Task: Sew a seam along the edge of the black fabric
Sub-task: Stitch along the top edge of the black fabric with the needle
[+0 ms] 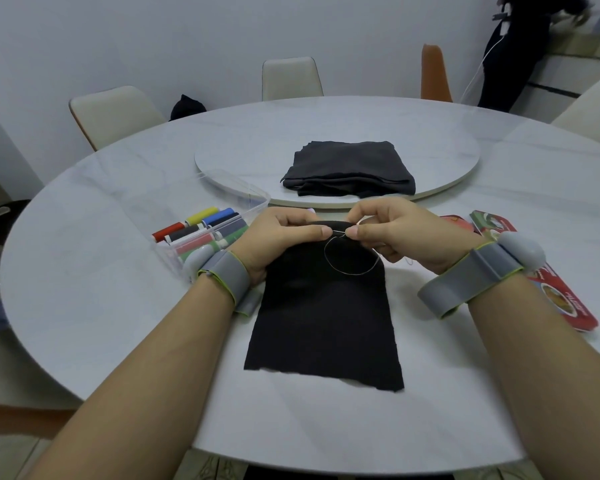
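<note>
A black fabric piece (323, 320) lies flat on the white table, its far edge lifted and folded between my hands. My left hand (278, 237) grips that folded edge, thumb on top. My right hand (388, 230) pinches a thin needle (340, 232) at the fabric edge, thumb and forefinger together. A pale thread (352, 263) loops down from the needle over the cloth. Both wrists wear grey bands.
A clear box of coloured thread spools (201, 230) sits left of my left hand. A stack of folded dark fabric (350, 171) rests on the round turntable (222, 161) beyond. Red packets (568, 306) lie at the right. Chairs ring the table.
</note>
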The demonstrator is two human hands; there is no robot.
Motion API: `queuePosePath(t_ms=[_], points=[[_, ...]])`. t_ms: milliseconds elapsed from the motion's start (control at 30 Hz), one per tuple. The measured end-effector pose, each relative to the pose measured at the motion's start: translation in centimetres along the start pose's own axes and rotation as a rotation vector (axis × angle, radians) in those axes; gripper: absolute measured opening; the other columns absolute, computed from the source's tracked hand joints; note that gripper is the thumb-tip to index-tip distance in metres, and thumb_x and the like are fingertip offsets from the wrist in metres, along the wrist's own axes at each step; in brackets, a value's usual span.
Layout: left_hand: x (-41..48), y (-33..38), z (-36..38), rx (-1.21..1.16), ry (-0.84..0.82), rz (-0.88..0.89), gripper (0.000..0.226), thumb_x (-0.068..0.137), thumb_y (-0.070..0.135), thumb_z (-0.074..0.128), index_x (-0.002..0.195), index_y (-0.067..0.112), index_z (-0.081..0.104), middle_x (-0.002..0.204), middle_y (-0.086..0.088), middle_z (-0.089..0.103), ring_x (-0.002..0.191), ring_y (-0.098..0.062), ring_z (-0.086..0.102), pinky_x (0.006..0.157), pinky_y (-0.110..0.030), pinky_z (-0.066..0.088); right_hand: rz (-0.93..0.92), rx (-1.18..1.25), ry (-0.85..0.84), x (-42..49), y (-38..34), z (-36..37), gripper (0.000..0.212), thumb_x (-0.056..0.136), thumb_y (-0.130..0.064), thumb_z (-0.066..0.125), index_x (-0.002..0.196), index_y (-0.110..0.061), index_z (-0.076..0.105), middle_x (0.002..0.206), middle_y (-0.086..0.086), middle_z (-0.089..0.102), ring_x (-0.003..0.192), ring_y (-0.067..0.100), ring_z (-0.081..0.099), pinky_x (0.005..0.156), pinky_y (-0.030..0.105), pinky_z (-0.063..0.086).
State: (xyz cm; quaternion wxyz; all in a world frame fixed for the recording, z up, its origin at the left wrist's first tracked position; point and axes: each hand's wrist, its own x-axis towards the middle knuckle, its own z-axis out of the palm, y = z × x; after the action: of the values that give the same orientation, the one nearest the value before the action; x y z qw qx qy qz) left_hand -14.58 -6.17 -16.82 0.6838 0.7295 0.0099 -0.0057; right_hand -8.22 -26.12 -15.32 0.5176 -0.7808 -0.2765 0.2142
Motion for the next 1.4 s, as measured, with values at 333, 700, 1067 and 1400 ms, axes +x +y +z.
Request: queuePosePath(t_ms=[333,700,1067,1400], points=[[-0.1,0.0,0.1,0.026,-0.01,0.015,0.02,0.085,0.0,0.07,0.071,0.014,0.075,0.092,-0.004,0.07,0.099,-0.023,0.063,0.072,-0.022,0.056,-0.016,-0.117,-0.007,-0.4,-0.6,0.0,0.006,0.097,-0.007,0.058,0.096,-0.009,0.063,0.055,-0.002,0.042,0.043,0.007,0.03,0.041,0.019,0.024],[0.1,-0.1,-0.2,0.061,-0.021,0.024,0.018,0.084,0.0,0.07,0.073,0.013,0.075,0.092,-0.002,0.069,0.091,-0.009,0.066,0.073,-0.022,0.055,0.014,-0.06,-0.036,-0.4,-0.4,-0.1,0.008,0.098,-0.008,0.057,0.094,-0.012,0.063,0.056,-0.003,0.039,0.051,0.012,0.024,0.046,0.023,0.017],[0.1,-0.3,-0.2,0.125,-0.014,0.063,0.016,0.084,0.0,0.071,0.073,0.011,0.072,0.104,-0.026,0.066,0.074,0.01,0.061,0.072,-0.018,0.052,0.001,-0.252,0.042,-0.2,-0.3,0.2,0.012,0.097,-0.013,0.059,0.088,-0.018,0.065,0.048,-0.011,0.048,0.044,0.006,0.037,0.042,0.016,0.03],[0.5,-0.8,-0.4,0.218,-0.024,0.116,0.026,0.082,0.003,0.074,0.062,0.018,0.069,0.104,-0.037,0.064,0.074,0.012,0.055,0.071,-0.013,0.047,-0.049,-0.531,0.171,-0.2,-0.8,2.2,0.014,0.097,-0.016,0.054,0.093,-0.023,0.066,0.058,-0.007,0.054,0.054,0.006,0.046,0.053,0.02,0.033]])
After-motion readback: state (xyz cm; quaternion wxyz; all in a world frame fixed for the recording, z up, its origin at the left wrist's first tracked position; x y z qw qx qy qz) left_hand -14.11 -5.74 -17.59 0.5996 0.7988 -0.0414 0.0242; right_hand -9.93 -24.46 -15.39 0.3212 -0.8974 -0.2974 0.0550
